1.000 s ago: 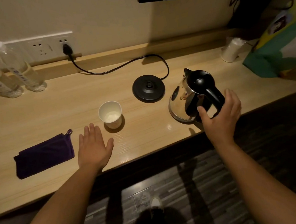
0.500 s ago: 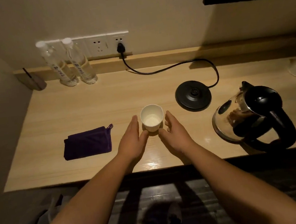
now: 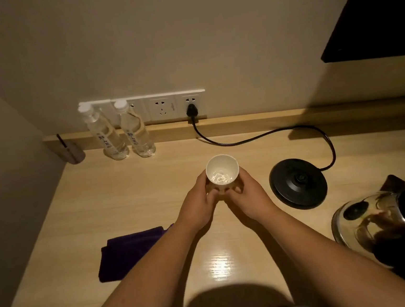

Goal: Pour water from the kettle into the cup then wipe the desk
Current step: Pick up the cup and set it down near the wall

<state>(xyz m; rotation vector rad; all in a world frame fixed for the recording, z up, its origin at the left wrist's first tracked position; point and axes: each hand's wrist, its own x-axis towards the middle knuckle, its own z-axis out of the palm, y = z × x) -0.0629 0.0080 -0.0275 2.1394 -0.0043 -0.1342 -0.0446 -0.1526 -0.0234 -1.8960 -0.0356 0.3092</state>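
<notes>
Both hands, left hand and right hand, grip small white paper cup with water over pale wooden desk; pouring looks done, next grab folded purple cloth, wipe

1. Cup mid tabletop, btwn both hands.
2. Kettle base at 3 o'clock of cup; kettle at 4.
3. Cloth at 8.
4. Bottles at 11, by wall.

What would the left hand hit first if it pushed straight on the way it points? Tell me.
The left hand already touches the cup. Beyond that lies bare desk, then probably the back ledge; depth is unclear.
</notes>
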